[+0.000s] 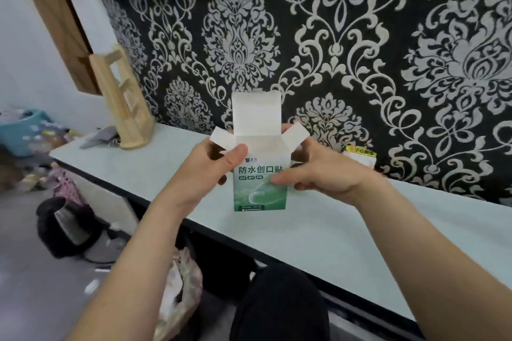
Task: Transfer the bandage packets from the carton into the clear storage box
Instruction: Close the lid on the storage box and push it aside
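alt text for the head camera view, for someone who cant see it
A left hand and a right hand grip the sides of a white and green bandage carton, held upright with its top flaps open, over a pale table. A wooden rack stands on the table at the left, before a black and white patterned wall.

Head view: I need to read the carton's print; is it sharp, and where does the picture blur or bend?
Head view: the carton shows sharp large characters, a smeared small bottom line; floor clutter at left is blurred; the table runs slanted, with wide-angle skew.
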The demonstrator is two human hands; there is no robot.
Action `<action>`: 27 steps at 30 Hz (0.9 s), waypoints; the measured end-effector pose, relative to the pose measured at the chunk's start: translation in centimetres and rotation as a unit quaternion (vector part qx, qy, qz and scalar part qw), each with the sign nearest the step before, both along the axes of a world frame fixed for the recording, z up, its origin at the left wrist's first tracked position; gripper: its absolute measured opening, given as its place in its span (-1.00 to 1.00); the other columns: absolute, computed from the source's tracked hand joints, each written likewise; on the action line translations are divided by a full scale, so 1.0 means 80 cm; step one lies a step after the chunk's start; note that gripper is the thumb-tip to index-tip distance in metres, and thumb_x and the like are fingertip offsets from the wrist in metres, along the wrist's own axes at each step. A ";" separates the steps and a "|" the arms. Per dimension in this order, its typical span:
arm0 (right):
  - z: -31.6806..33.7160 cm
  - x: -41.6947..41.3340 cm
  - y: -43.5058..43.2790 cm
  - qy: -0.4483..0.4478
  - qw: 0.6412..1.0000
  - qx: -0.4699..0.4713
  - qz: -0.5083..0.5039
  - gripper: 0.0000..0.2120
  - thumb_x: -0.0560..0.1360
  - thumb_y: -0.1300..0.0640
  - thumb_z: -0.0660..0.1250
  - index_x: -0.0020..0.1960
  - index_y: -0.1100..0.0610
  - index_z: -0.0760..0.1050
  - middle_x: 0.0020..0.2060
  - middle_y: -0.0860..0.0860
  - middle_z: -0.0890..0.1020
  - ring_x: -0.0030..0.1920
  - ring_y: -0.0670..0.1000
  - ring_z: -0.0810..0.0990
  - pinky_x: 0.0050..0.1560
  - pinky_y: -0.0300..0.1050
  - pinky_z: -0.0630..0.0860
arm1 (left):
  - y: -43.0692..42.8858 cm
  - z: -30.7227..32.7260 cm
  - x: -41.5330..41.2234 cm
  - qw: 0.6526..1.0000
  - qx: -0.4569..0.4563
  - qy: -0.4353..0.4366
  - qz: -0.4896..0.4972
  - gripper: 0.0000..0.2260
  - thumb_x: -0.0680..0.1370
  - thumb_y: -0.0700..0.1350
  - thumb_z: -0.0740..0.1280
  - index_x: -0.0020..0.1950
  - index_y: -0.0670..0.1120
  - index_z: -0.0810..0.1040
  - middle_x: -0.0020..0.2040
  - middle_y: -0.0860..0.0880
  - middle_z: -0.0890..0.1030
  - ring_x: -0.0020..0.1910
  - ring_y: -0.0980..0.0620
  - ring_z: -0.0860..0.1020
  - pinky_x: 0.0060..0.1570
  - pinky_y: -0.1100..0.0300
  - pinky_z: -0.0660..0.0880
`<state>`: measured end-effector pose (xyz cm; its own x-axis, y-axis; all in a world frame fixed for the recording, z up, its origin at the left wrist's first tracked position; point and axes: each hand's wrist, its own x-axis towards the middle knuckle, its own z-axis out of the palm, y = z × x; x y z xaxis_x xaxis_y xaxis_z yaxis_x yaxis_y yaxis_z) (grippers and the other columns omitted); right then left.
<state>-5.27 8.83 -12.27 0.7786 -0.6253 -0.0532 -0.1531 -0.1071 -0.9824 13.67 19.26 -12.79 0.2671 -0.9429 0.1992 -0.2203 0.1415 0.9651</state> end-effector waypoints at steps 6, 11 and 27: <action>-0.026 0.124 0.057 0.090 0.994 -0.029 0.055 -0.58 0.46 0.26 0.43 0.26 0.00 0.44 0.12 0.02 0.61 0.11 0.00 0.60 0.06 -0.03 0.59 | 0.081 -0.038 0.112 0.992 0.090 -0.017 0.090 -0.44 0.21 0.11 0.56 0.15 0.05 0.50 0.03 0.01 0.68 0.06 -0.04 0.64 0.05 -0.12 0.58; -0.074 0.209 0.096 0.169 0.979 -0.052 0.103 -0.67 0.49 0.27 0.37 0.24 0.15 0.49 0.11 0.13 0.63 0.05 0.06 0.64 -0.06 -0.04 0.64 | 0.131 -0.084 0.178 0.973 0.209 -0.046 0.084 -0.68 0.51 -0.09 0.42 0.24 0.01 0.47 0.07 0.02 0.67 -0.02 0.06 0.66 -0.07 0.06 0.63; -0.314 0.301 0.144 0.345 0.925 -0.122 0.106 -0.40 0.48 0.23 0.24 0.50 0.03 0.22 0.49 0.10 0.30 0.47 0.15 0.27 0.39 -0.05 0.32 | 0.133 -0.305 0.229 0.861 0.340 -0.356 0.125 -0.66 0.49 0.04 0.38 0.26 0.05 0.50 0.16 -0.06 0.53 0.09 -0.08 0.55 0.04 0.12 0.48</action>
